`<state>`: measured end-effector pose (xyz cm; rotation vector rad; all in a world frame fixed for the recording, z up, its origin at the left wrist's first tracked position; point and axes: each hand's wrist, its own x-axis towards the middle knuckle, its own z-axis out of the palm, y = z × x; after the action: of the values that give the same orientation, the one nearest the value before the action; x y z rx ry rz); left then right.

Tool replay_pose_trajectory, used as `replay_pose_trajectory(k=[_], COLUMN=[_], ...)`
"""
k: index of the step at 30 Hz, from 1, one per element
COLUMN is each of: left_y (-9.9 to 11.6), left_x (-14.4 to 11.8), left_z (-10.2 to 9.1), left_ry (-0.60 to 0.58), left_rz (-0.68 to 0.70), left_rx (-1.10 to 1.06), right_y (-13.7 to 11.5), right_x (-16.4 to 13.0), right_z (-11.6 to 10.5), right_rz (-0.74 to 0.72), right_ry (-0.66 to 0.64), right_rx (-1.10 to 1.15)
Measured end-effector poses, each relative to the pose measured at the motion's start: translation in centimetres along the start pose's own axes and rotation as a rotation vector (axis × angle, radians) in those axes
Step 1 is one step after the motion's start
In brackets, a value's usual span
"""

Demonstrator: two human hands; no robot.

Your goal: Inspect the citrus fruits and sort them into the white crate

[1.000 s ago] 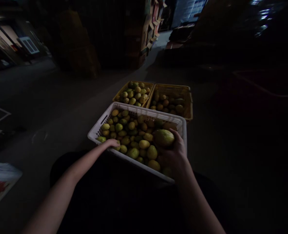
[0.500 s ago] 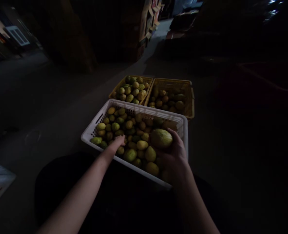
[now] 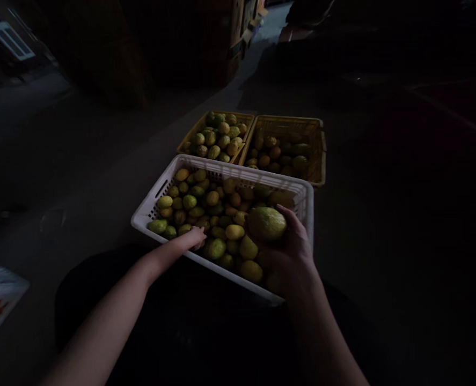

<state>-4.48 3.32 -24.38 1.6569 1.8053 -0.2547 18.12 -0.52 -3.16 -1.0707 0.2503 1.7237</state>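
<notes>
The right hand point(image 3: 290, 252) is wrapped around a large green-yellow fruit point(image 3: 266, 223), holding it just above the pile at about 3 o'clock in the white crate point(image 3: 149, 212). It looks firm and fairly heavy for one hand, with a smooth rind that might slip, so I'd judge a full cupped palm under its belly safer than fingertips; a drop could bruise it. The left hand point(image 3: 191, 237) reaches in over the near rim at about 8 o'clock, fingers half closed on the small fruits point(image 3: 197, 201); whether it grips one I cannot tell. At 12 o'clock beyond the white crate sit two yellow crates side by side, touching, the left one point(image 3: 187, 140) heaped, the right one point(image 3: 316, 155) part filled. All stand on a bare grey floor point(image 3: 101, 161) in a very dim storeroom, with stacked boxes point(image 3: 241, 37) far back.
</notes>
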Motion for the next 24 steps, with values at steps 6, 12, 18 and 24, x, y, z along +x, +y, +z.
replay_pose_trajectory(k=[6,12,18,24], left_y=[0.7,-0.3,-1.1,2.0], left_x=[-1.0,-0.4,-1.2,-2.2], left_z=[0.9,-2.3,-5.8,-3.9], left_ry=[-0.022,-0.034,0.138,0.164], left_rz=[0.119,0.142,0.121,0.057], left_rx=[0.074,0.047,-0.081,-0.043], right_y=[0.0,-0.1,0.3,0.3], right_x=[0.1,-0.3,-0.5,0.1], right_z=[0.0,0.4,0.4,-0.1], right_rz=[0.007,-0.003,-0.004,-0.003], right_ry=[0.004,0.02,-0.033,-0.061], right_rx=[-0.008,-0.026,-0.042,-0.038])
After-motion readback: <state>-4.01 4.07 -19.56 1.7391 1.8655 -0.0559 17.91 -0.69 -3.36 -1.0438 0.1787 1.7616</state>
